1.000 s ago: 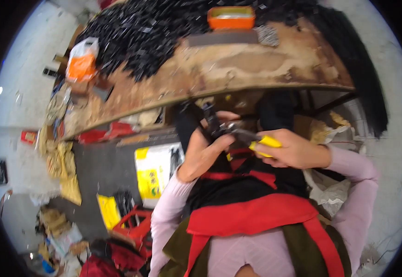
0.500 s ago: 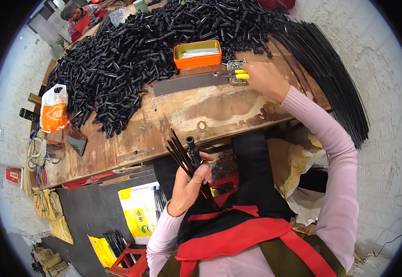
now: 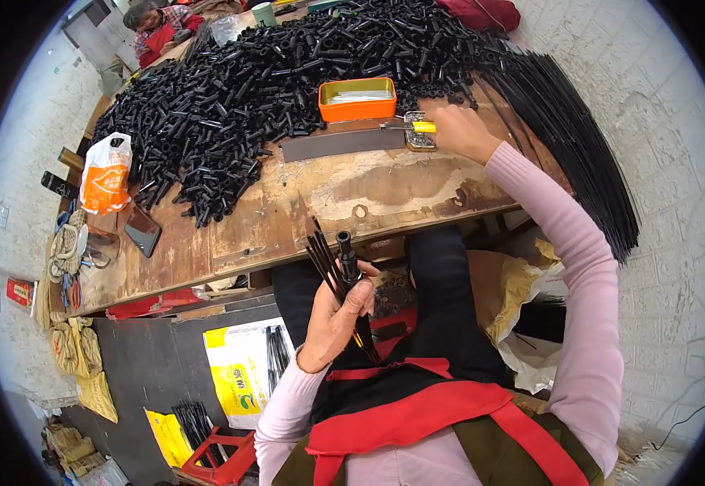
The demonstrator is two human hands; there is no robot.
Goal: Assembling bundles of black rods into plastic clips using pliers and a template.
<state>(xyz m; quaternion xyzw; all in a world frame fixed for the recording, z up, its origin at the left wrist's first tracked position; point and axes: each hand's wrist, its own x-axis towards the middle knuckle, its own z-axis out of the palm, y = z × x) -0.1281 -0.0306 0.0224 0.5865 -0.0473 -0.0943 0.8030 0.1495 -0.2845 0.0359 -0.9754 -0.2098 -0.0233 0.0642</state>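
Observation:
My left hand (image 3: 338, 314) is closed around a black tube (image 3: 346, 253) and a bundle of thin black rods (image 3: 324, 259), held upright just below the table edge. My right hand (image 3: 459, 130) reaches far out over the worn wooden table (image 3: 344, 198) and grips a yellow-handled tool (image 3: 422, 127) whose tip sits over a small open tin (image 3: 420, 141). An orange tin (image 3: 357, 99) with a pale lining lies just beyond it, and a dark flat strip (image 3: 340, 144) lies to the tool's left.
A big heap of short black tubes (image 3: 247, 89) covers the far table. Long black rods (image 3: 571, 138) fan over the right edge. An orange-white bag (image 3: 105, 174) and a phone (image 3: 142, 231) lie at left. Another person (image 3: 154, 24) sits at the far end. Bags and a red crate (image 3: 219, 458) stand on the floor.
My view has tilted up from my lap to the table. My right hand moved from my lap out to the small tin with the yellow-handled tool. My left hand keeps its tube and rods.

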